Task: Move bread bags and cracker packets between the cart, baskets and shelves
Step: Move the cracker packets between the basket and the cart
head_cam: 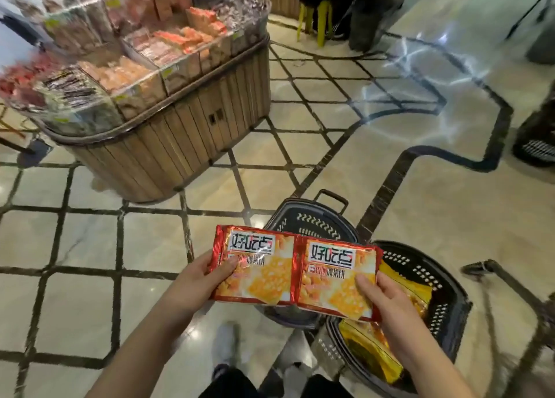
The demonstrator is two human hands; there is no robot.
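Shop floor [420, 205]: pale glossy tiles crossed by dark diagonal lines, motion blur toward the edges.

Grip, left hand [192, 280]: clamped on the left packet [258, 265] at its left edge. Thumb lies on the printed face; the fingers are behind the packet and hidden.

Grip, right hand [387, 301]: clamped on the right packet [336, 280] at its lower right corner. Thumb is on the face and fingertips show along the right edge.

Both packets are red with orange cracker pictures. They are held face up, side by side, with inner edges meeting and slightly overlapped. They sit in mid-air, above the baskets.

Below the packets, on the floor:
- far basket [306, 220], black, with its handle at the far rim. Its inside is mostly hidden by the packets.
- near basket [444, 289], black, just right of the far one and touching or nearly touching it. Yellow packets [402, 292] lie inside it, partly under the right hand.

Around:
- wooden stand [186, 133], upper left, well apart from the hands. Its top tiers are filled with clear bags of goods, too blurred to tell what kind.
- yellow stool [324, 22], far back.
- another dark basket [534, 139] at the right edge.
- dark metal frame [510, 280], right of the near basket. Cannot tell what it belongs to.
- white shoe [223, 343] under the left forearm.
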